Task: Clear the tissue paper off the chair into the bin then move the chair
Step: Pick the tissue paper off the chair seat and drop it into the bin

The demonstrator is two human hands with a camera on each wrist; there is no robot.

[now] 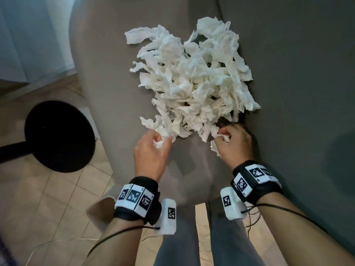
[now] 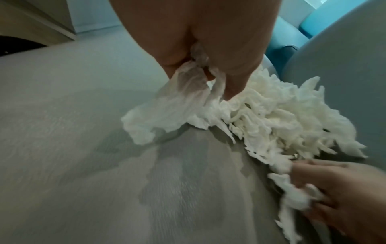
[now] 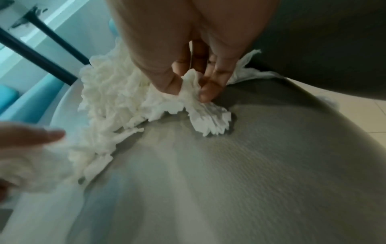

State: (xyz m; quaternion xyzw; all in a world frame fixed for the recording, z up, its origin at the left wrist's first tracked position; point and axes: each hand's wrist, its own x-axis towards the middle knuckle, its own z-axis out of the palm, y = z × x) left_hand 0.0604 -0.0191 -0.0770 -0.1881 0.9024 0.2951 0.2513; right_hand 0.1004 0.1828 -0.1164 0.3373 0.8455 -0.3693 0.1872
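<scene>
A heap of crumpled white tissue paper [image 1: 194,77] lies on the grey fabric seat of the chair [image 1: 107,77]. My left hand [image 1: 153,146] grips a bunch of tissue at the heap's near left edge; in the left wrist view the left hand [image 2: 208,69] has tissue [image 2: 183,99] trailing from its curled fingers. My right hand [image 1: 234,141] pinches a torn piece at the near right edge. In the right wrist view the thumb and fingers of the right hand [image 3: 188,85] squeeze a white scrap [image 3: 206,118] just above the seat [image 3: 250,165].
A round black bin [image 1: 59,137] stands on the tiled floor [image 1: 44,198] left of the chair. The chair's darker back or arm [image 1: 297,73] rises on the right. A light curtain [image 1: 28,35] hangs at the far left. My grey-trousered legs [image 1: 172,246] are against the seat's front.
</scene>
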